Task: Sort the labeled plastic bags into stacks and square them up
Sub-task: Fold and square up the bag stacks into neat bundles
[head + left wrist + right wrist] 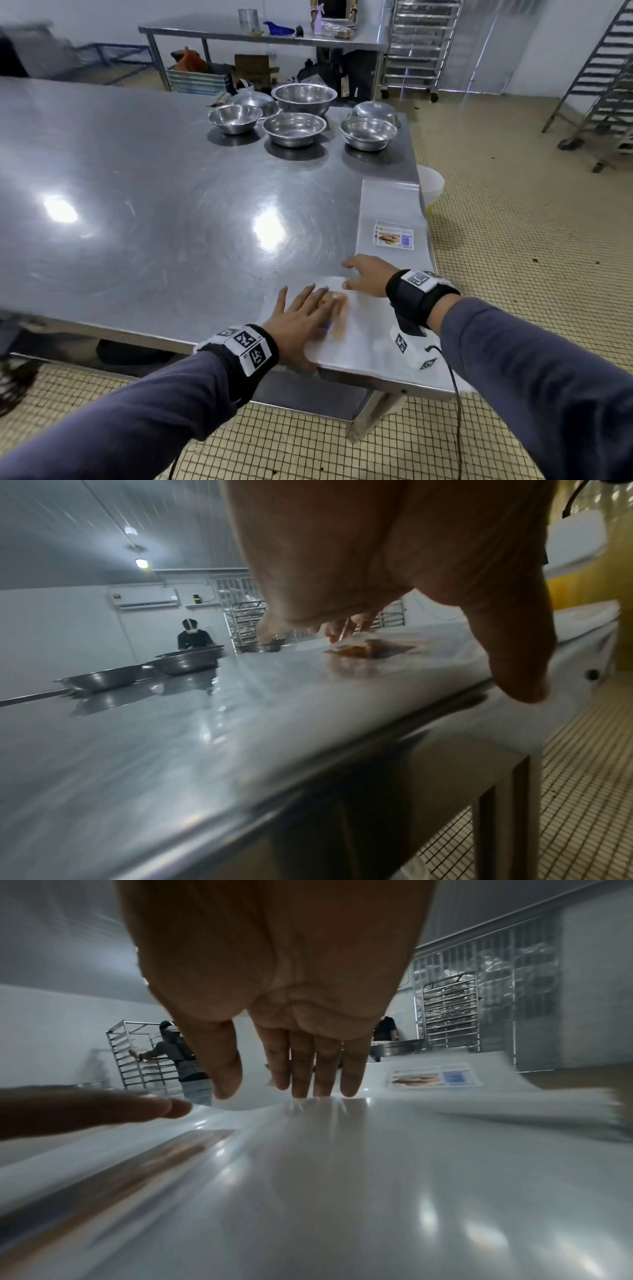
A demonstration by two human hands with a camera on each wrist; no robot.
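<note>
A stack of clear plastic bags [376, 329] lies at the near right corner of the steel table [154, 205], its label blurred under my fingers. My left hand [308, 315] lies flat on it, fingers spread. My right hand [366, 274] rests with straight fingers on the stack's far edge [308, 1104]. Beyond it, a second stack of bags [390, 205] lies along the right table edge, its printed label [394, 237] facing up. The left wrist view shows my left hand [377, 588] above the bag label [363, 649].
Several steel bowls [294, 128] stand at the far end of the table. A white bucket [433, 188] sits on the floor by the right edge. Wheeled tray racks [421, 44] and another steel table [267, 34] stand behind. People work in the background.
</note>
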